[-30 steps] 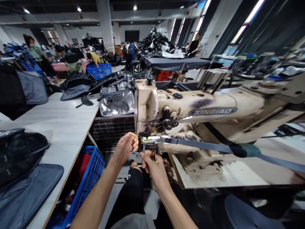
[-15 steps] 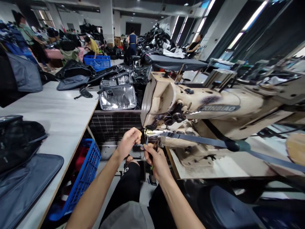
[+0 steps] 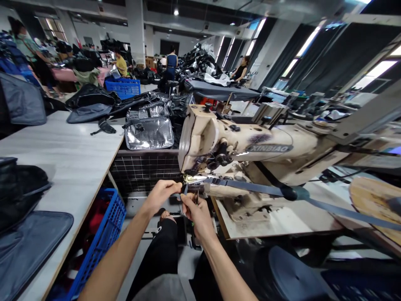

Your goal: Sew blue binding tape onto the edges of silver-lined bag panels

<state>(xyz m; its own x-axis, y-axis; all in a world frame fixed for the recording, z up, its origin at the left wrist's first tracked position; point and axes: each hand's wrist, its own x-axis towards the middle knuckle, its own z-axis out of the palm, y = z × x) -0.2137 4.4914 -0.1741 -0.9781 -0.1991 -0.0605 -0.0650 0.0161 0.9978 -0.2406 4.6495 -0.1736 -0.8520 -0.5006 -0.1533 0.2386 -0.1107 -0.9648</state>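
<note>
The grey webbing strap lies under the head of the cream sewing machine at centre frame. It runs from the needle end toward the lower right, across the machine's table. Both hands meet at the strap's near end. The left hand is curled shut on it, and the right hand is pinched close beside it, fingertips almost touching. I judge that the strap is in place and work on its end is under way, not finished. The fingers hide the needle and foot, and no stitching shows. Whether the right hand grips the strap or a small tool is unclear. The strap's far end is cut off at the right edge.
</note>
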